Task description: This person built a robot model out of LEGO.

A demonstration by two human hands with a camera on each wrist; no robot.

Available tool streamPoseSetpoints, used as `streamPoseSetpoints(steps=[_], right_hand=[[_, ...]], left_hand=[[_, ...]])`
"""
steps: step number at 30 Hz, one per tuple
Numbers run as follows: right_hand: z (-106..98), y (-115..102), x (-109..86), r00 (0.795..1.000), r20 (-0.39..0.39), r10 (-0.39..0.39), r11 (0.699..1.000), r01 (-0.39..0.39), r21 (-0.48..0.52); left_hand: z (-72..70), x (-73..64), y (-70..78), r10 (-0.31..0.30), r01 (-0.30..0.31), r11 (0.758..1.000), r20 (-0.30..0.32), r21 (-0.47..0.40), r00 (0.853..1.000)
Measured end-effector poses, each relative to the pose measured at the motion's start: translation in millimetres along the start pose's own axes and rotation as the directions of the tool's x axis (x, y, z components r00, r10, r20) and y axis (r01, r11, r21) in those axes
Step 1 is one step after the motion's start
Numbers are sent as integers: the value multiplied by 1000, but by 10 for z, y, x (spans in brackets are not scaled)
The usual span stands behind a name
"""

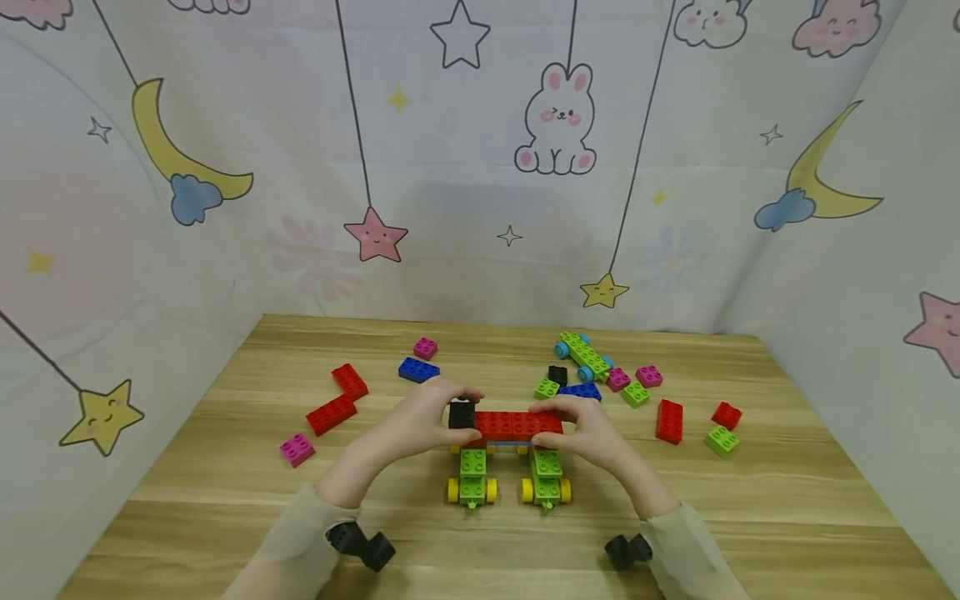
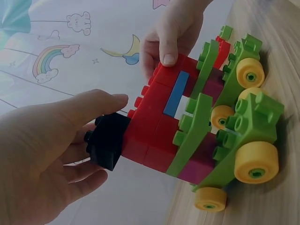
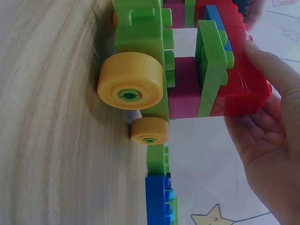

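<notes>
A toy brick vehicle stands on the table, its row of red bricks (image 1: 513,426) bridging two green wheeled bases (image 1: 473,477) with yellow wheels (image 2: 256,162). Purple bricks (image 2: 198,159) and green plates (image 2: 191,133) lie between bases and red row, and a blue brick (image 2: 176,93) shows under its middle. My left hand (image 1: 426,418) holds a black brick (image 2: 108,140) at the row's left end, thumb on one side and fingers on the other. At the opposite end, my right hand (image 1: 588,429) grips the red row between thumb and fingers.
Behind stands a small green car base (image 1: 585,357) with blue wheels. Loose red (image 1: 332,414), pink (image 1: 297,450) and blue bricks (image 1: 418,370) lie at left. Red (image 1: 669,421) and green bricks (image 1: 722,440) lie at right. A patterned cloth (image 1: 480,192) hangs behind the table.
</notes>
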State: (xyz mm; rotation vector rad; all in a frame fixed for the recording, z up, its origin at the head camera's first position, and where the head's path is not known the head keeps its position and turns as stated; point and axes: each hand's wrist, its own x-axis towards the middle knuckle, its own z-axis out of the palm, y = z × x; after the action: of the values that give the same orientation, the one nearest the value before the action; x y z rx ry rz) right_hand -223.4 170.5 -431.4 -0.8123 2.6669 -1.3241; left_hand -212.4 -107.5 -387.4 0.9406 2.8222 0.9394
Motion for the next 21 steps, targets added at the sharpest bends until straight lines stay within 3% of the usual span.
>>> streamPoseSetpoints(steps=[7,15,21], right_hand=[[-28,-50,-10,999,11,-34,999,35,-4],[-182,-77,-18,995,-34,-99,995,99,26],[-351,-41,5,996,-76,-53,999,54,6]], left_hand=[[11,114,98,38,-38,999,-4,-4,999],[47,255,223,101,-101,995,-12,5,995],[102,323,284,92,-92,996,5,20,996]])
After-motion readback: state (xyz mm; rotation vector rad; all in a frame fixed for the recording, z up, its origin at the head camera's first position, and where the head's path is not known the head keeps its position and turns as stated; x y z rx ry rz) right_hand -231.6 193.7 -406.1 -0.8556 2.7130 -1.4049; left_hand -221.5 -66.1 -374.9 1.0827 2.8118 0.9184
